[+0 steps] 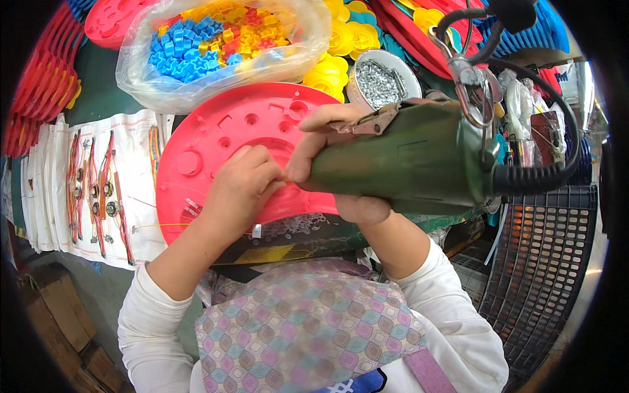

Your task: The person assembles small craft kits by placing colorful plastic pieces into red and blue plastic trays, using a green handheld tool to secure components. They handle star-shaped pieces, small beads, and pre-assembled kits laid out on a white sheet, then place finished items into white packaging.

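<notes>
My right hand is wrapped round a green electric screwdriver, which hangs tilted from a metal clip with a black cable. Its tip is hidden behind the body and my fingers. Under it lies a curved red plastic shell with posts and round recesses. My left hand rests over the middle of this shell, fingers pinched together close to the screwdriver's front end. Whatever sits between those fingertips is too small to make out. Thin wires with a white connector trail out beside my left wrist.
Behind the shell stands a clear bag of blue, yellow and red star-shaped pieces. A bowl of screws is at its right. Wired speaker assemblies lie on white sheets at left. A black plastic crate stands at right.
</notes>
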The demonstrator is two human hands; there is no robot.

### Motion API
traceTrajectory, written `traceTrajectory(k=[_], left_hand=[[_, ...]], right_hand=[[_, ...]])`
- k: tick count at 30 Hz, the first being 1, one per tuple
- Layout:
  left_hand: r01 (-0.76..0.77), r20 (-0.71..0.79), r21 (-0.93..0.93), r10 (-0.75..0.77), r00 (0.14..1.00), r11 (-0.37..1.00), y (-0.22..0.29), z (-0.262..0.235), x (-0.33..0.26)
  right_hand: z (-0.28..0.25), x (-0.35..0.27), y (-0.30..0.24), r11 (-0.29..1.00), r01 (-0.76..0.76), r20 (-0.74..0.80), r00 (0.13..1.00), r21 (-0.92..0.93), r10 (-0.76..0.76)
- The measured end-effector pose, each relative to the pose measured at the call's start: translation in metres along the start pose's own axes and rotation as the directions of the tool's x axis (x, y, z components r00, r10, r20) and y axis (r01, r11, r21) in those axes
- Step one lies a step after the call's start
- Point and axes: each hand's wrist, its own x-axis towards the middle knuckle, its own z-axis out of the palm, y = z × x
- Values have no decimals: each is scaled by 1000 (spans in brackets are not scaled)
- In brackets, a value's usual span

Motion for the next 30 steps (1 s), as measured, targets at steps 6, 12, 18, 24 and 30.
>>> traceTrajectory(k=[6,12,18,24,30], left_hand=[[25,-4,8,-25,1000,1000,1,-12,-7],[71,-29,54,-69,997,996,-2,-37,-19],[149,-81,229,-134,988,962,7,-37,-29],[129,-119,185,-108,987,974,-3,-26,-31],[112,-145,91,-98,985,990,-8,-21,-36]], right_hand=[[8,-6,-19,999,44,-46,998,9,-43],[26,-2,-19,999,39,-14,999,-27,-40],[42,5,-6,996,4,69,998,-84,2],[57,11,21,998,28,117,993,-52,-22],[63,15,19,998,30,171,985,-52,-21]])
